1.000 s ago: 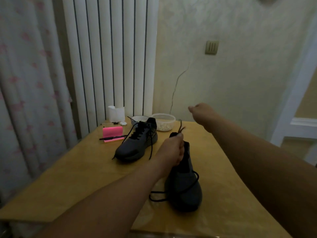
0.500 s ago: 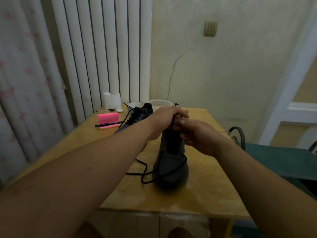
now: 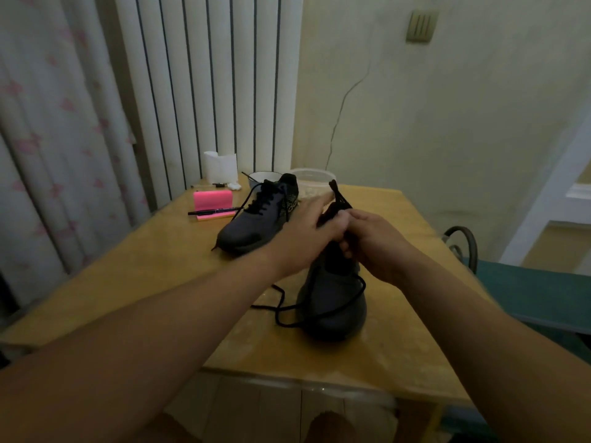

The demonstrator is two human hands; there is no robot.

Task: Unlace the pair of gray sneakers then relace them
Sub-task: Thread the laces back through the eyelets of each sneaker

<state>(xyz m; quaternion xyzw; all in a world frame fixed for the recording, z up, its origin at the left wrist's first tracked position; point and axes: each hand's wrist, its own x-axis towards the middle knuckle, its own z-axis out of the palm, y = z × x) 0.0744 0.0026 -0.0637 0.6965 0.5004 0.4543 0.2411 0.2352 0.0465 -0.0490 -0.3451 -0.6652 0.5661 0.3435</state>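
Two dark gray sneakers stand on the yellow-brown table [image 3: 134, 282]. The near sneaker [image 3: 335, 302] points toward me, and its black lace [image 3: 287, 306] trails loose over the toe and onto the table at its left. My left hand [image 3: 307, 235] grips the sneaker's tongue and collar from the left. My right hand [image 3: 371, 244] meets it from the right, fingers curled and pinching the lace at the top of the shoe. The far sneaker [image 3: 259, 215] lies behind, laced, toe toward the left.
At the table's back stand a pink sticky-note block [image 3: 212, 201] with a black pen [image 3: 212, 212], a white paper roll [image 3: 220, 166], a small bowl [image 3: 260, 177] and a clear plastic tub [image 3: 311, 179]. A green chair [image 3: 527, 292] is at the right.
My right hand came back from an outstretched pull to the top of the near sneaker and joined my left hand there. The view dropped lower and nearer.
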